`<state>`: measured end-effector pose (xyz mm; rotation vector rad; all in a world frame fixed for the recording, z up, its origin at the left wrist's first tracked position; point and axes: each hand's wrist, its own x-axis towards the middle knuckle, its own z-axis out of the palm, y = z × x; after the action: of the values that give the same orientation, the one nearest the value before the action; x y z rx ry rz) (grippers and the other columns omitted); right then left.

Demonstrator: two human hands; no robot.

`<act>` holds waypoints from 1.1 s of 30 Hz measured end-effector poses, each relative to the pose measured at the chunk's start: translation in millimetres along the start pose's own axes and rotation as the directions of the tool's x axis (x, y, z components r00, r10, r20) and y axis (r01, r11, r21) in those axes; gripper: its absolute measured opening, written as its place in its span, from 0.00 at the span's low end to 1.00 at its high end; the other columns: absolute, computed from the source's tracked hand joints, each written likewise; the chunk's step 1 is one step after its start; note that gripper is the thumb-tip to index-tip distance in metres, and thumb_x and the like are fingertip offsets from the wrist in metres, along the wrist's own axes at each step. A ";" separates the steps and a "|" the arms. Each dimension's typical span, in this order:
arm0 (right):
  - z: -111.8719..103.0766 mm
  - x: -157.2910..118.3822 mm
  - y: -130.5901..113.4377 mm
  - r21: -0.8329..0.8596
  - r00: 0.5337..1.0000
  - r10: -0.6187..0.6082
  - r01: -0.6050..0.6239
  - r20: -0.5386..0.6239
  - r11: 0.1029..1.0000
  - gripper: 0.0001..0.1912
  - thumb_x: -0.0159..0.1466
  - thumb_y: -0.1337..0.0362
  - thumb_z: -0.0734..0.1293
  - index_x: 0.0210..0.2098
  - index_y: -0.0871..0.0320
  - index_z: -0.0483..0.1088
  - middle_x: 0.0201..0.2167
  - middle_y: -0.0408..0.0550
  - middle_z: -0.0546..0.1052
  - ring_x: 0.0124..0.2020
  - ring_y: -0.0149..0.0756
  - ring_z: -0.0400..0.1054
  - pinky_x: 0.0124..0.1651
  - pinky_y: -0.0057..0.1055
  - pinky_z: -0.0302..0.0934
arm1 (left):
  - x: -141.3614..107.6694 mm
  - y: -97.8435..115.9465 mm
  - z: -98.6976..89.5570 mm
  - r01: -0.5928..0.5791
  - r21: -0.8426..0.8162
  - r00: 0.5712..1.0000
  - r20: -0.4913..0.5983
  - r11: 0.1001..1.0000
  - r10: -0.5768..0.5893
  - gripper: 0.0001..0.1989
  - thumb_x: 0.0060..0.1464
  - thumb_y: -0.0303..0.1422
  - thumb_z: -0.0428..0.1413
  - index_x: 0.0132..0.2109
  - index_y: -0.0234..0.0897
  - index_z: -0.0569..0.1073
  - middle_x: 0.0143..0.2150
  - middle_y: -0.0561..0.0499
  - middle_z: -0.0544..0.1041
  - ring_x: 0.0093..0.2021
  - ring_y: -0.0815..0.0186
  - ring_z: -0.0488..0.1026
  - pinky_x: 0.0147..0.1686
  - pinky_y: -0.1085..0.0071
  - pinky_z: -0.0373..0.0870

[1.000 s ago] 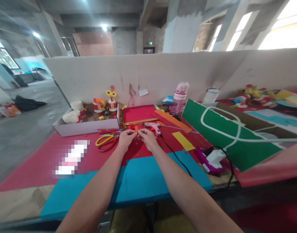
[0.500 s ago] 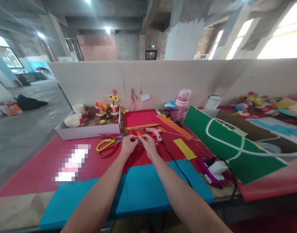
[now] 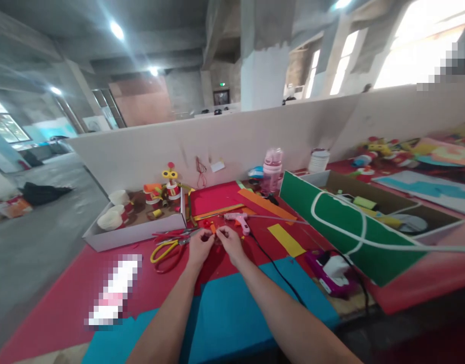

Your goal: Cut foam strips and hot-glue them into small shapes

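My left hand (image 3: 200, 247) and my right hand (image 3: 230, 243) meet over the red table covering, fingertips pinched together. Between them they hold a small orange piece (image 3: 213, 229), likely paper; its lower part is hidden by the fingers. Just beyond my right hand lies a pink glue gun (image 3: 241, 222), its black cord running toward the near right. Scissors (image 3: 166, 252) with yellow and red handles rest left of my left hand, with other red-handled tools (image 3: 170, 234) behind them.
At the left stands a white box (image 3: 133, 231) with paper cups and small figures. Orange strips (image 3: 268, 205), a yellow strip (image 3: 286, 240) and a blue sheet (image 3: 236, 316) lie about. A purple power strip (image 3: 331, 275) and a green-sided box (image 3: 331, 232) stand right.
The camera view has tilted and shifted, so the table sits lower in view. Both hands still hold the orange piece near the same spot, and more of it shows above the fingers.
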<state>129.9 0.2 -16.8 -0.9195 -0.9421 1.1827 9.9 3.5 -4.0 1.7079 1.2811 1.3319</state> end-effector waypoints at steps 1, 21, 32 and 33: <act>0.1 -0.3 0.3 0.004 1.000 0.003 -0.003 0.007 1.000 0.16 0.49 0.51 0.70 0.26 0.57 0.68 0.21 0.41 0.72 0.22 0.32 0.66 0.29 0.30 0.63 | -0.1 -0.5 0.2 0.006 -0.006 1.000 -0.008 1.000 -0.006 0.06 0.46 0.33 0.56 0.29 0.35 0.72 0.25 0.53 0.73 0.27 0.69 0.68 0.30 0.74 0.64; -0.8 -6.3 -6.3 0.031 0.998 0.020 -0.022 0.066 0.999 0.14 0.50 0.57 0.71 0.34 0.57 0.74 0.28 0.44 0.77 0.28 0.34 0.70 0.36 0.33 0.66 | -6.2 5.7 1.0 0.202 -0.455 0.978 0.040 0.867 -0.206 0.12 0.42 0.37 0.63 0.32 0.34 0.74 0.27 0.52 0.75 0.26 0.70 0.70 0.29 0.73 0.67; 0.0 -5.5 -4.3 0.032 0.999 0.039 -0.039 0.026 0.999 0.13 0.49 0.57 0.71 0.31 0.57 0.75 0.23 0.44 0.76 0.25 0.34 0.69 0.34 0.32 0.65 | -7.7 5.3 0.0 0.221 -0.421 0.975 0.065 0.880 -0.214 0.13 0.42 0.39 0.63 0.32 0.34 0.73 0.25 0.52 0.74 0.24 0.70 0.69 0.24 0.74 0.66; 0.2 -5.2 -4.3 0.038 0.999 0.041 -0.042 0.020 0.998 0.13 0.48 0.56 0.71 0.31 0.58 0.75 0.22 0.43 0.75 0.25 0.34 0.69 0.33 0.33 0.65 | -7.8 6.6 0.1 0.229 -0.432 0.973 0.074 0.872 -0.219 0.14 0.42 0.39 0.63 0.32 0.34 0.73 0.25 0.53 0.74 0.23 0.70 0.69 0.24 0.75 0.66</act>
<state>130.5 -5.6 -13.3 -0.9021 -0.9162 1.2425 11.9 -6.1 -1.0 1.2182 1.0293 1.3340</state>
